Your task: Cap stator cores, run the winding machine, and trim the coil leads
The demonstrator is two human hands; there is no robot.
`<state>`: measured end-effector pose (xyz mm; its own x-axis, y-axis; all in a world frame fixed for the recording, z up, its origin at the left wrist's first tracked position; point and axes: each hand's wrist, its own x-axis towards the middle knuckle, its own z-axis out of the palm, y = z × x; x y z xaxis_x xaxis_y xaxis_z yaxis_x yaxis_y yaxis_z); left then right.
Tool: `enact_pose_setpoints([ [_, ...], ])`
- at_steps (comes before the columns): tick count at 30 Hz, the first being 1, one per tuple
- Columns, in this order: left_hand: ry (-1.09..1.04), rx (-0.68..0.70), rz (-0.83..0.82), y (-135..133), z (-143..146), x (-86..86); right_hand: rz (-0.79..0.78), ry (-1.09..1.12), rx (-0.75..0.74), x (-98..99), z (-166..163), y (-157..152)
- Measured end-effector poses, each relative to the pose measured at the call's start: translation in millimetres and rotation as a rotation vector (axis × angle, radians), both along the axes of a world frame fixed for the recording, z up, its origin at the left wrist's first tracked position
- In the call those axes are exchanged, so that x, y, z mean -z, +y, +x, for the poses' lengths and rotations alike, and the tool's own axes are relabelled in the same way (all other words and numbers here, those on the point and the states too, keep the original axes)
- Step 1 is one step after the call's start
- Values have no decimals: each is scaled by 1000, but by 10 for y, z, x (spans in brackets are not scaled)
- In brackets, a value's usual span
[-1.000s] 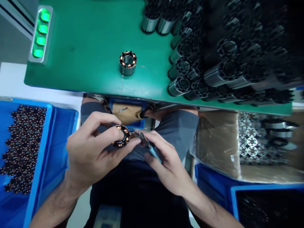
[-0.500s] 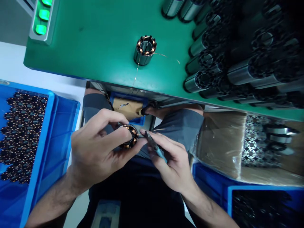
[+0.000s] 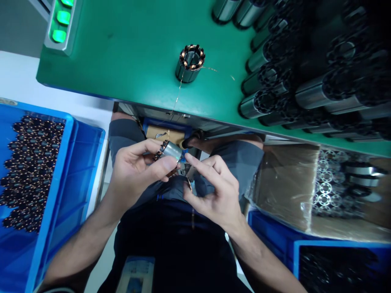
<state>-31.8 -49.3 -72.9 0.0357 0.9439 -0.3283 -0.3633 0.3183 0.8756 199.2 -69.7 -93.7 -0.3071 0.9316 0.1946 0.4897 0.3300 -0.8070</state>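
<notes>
My left hand is closed around a wound motor stator, a silver cylinder with black slots and copper winding at its left end. The stator lies on its side above my lap. Close by on the right, my right hand holds small pliers, mostly hidden behind the fingers. Its index fingertip reaches the stator's right end. A thin copper wire shows by the thumb. Upright on the green table stands another stator, its copper wires trailing out.
Several metal cores are stacked at the table's right. On the left, a blue crate holds many wound stators. A plastic-lined box with metal parts and a blue bin are at right. Green buttons glow upper left.
My left hand has turned the stator, so its silver side now shows instead of the copper-wound end. The pliers have dropped lower behind my right fingers, and the right index finger has straightened.
</notes>
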Motion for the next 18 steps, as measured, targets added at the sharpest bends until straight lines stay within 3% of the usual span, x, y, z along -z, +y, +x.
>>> enact_pose_setpoints([
  [5, -65, 19, -37, 31, 110, -41, 78, -4, 34, 0, -31, 4],
  [18, -66, 54, -75, 21, 191, -2, -10, 65, 53, 101, 83, -8],
])
